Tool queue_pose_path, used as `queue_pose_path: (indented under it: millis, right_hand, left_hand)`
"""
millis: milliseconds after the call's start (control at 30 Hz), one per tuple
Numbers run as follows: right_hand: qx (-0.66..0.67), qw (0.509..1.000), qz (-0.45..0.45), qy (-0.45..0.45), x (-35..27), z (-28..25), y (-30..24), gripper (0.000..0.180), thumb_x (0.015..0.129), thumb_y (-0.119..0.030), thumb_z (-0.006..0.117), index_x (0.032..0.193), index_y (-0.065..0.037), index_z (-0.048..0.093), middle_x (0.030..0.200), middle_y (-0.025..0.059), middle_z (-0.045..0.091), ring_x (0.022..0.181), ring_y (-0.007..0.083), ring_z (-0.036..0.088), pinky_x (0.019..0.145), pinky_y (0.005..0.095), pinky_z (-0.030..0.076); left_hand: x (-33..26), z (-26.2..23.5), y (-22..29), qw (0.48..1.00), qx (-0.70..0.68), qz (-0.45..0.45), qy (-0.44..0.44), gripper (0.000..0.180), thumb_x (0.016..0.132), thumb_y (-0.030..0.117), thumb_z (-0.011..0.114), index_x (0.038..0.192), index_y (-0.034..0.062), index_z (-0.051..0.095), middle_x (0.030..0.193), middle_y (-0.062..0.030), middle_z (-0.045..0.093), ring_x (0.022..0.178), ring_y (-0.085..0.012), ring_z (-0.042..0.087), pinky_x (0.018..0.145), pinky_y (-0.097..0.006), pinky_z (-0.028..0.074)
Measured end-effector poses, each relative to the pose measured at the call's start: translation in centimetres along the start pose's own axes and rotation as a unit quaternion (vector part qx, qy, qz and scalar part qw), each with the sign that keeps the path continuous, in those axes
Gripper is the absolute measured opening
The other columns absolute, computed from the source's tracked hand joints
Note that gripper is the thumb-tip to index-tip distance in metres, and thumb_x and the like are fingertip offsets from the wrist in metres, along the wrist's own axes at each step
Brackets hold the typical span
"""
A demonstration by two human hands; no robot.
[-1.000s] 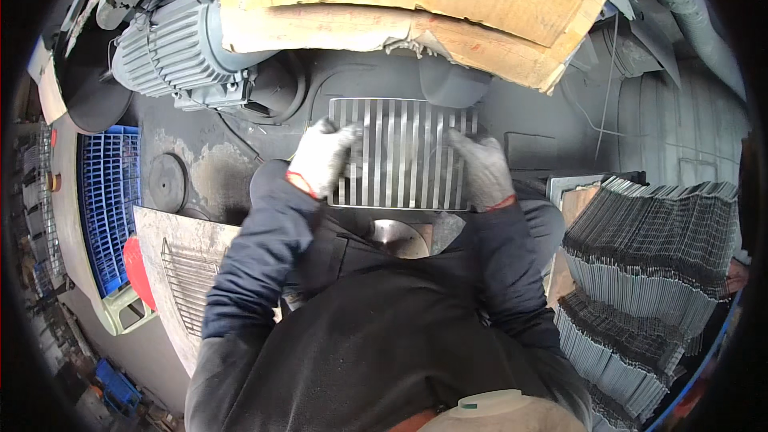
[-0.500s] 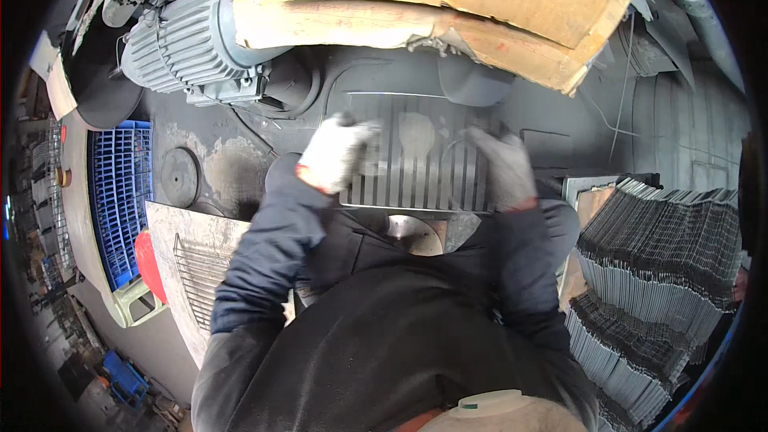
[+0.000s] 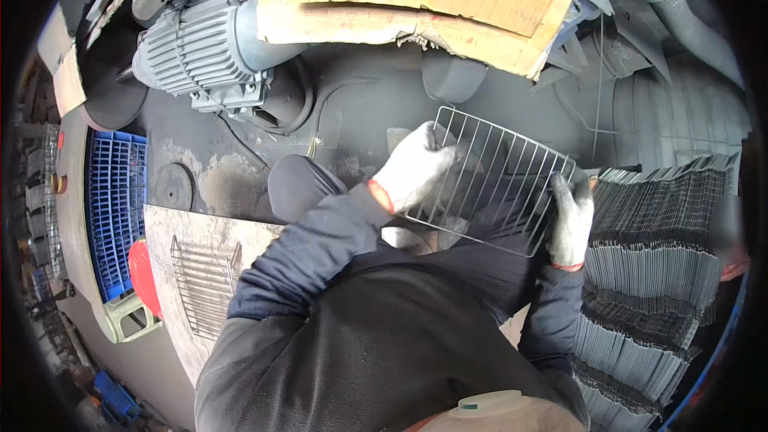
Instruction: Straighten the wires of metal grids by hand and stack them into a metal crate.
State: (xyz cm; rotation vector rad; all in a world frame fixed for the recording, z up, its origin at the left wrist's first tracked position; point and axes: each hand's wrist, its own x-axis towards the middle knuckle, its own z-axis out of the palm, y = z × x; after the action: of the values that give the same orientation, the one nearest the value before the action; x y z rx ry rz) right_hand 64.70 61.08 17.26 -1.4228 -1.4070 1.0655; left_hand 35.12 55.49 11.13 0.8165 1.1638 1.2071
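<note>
A rectangular wire rack (image 3: 494,181) is held up in front of my lap, tilted with its right side lower. My gloved left hand (image 3: 418,166) is closed round its left edge, the fingers curled over the wire. At the opposite edge, my gloved right hand (image 3: 571,220) grips the rack's side, fingers on the front and palm outside. Both gloves are whitish with dark, dirty fingertips. Just beyond my right hand stand tightly packed stacks of similar wire racks (image 3: 652,212).
A grey finned motor (image 3: 200,48) sits at the far left, and torn cardboard (image 3: 416,0) hangs across the far side. Left of me, a few wire racks (image 3: 200,292) lie on a worn board (image 3: 260,236). Beyond it are a blue plastic crate (image 3: 120,208) and a red round object (image 3: 142,278).
Both hands have moved right, carrying the rack from in front of me toward the stacks; it is now tilted. My view has shifted slightly.
</note>
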Motion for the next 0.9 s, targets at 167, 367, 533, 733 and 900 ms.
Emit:
queue_pose_path:
  millis: [167, 367, 533, 733, 900]
  right_hand:
    - [-0.236, 0.896, -0.374, -0.035, -3.2, 2.9, -5.8, 0.066, 0.093, -0.013, 0.083, 0.150, 0.001, 0.053, 0.132, 0.0170, 0.073, 0.116, 0.0286, 0.071, 0.100, 0.0397, 0.056]
    - [0.158, 0.982, -0.091, -0.051, -5.3, 6.7, -4.5, 0.031, 0.101, -0.002, 0.073, 0.131, -0.002, 0.065, 0.117, 0.0143, 0.075, 0.095, 0.0237, 0.072, 0.091, 0.0402, 0.061]
    - [0.458, 0.878, -0.054, -0.126, -5.6, 7.6, 1.3, 0.026, 0.106, -0.005, 0.069, 0.132, -0.004, 0.065, 0.122, 0.0183, 0.073, 0.109, 0.0315, 0.073, 0.093, 0.0479, 0.062]
    - [0.377, 0.925, 0.049, -0.029, -7.6, 6.9, -0.4, 0.058, 0.102, -0.001, 0.068, 0.156, 0.000, 0.047, 0.148, 0.0192, 0.061, 0.135, 0.0321, 0.062, 0.112, 0.0465, 0.054]
    - [0.170, 0.985, -0.004, -0.036, -2.3, 4.5, 3.7, 0.058, 0.101, -0.002, 0.065, 0.157, 0.001, 0.051, 0.139, 0.0124, 0.067, 0.123, 0.0204, 0.065, 0.108, 0.0362, 0.051]
  left_hand:
    - [-6.1, 0.2, 8.1, 0.917, 0.338, 0.209, -0.022, 0.026, 0.099, 0.013, 0.072, 0.120, 0.0000, 0.064, 0.100, -0.0151, 0.074, 0.089, -0.0309, 0.074, 0.080, -0.039, 0.058]
    - [-9.6, 1.6, 7.3, 0.728, 0.367, 0.436, 0.380, 0.080, 0.072, 0.010, 0.094, 0.143, 0.0037, 0.057, 0.145, -0.0237, 0.058, 0.135, -0.0346, 0.058, 0.113, -0.045, 0.050]
    - [-9.5, 2.4, 3.5, 0.934, -0.070, 0.129, 0.326, 0.084, 0.086, 0.018, 0.089, 0.151, -0.0011, 0.042, 0.133, -0.0170, 0.064, 0.117, -0.0227, 0.065, 0.098, -0.039, 0.057]
    - [-7.5, -0.2, 0.7, 0.949, -0.171, 0.106, 0.243, 0.027, 0.100, 0.009, 0.078, 0.120, -0.0021, 0.063, 0.103, -0.0072, 0.074, 0.088, -0.0114, 0.069, 0.079, -0.026, 0.057]
    - [-4.5, -1.5, -1.6, 0.974, 0.004, 0.071, 0.217, 0.030, 0.098, 0.008, 0.078, 0.121, -0.0035, 0.063, 0.104, -0.0078, 0.075, 0.087, -0.0119, 0.070, 0.075, -0.027, 0.058]
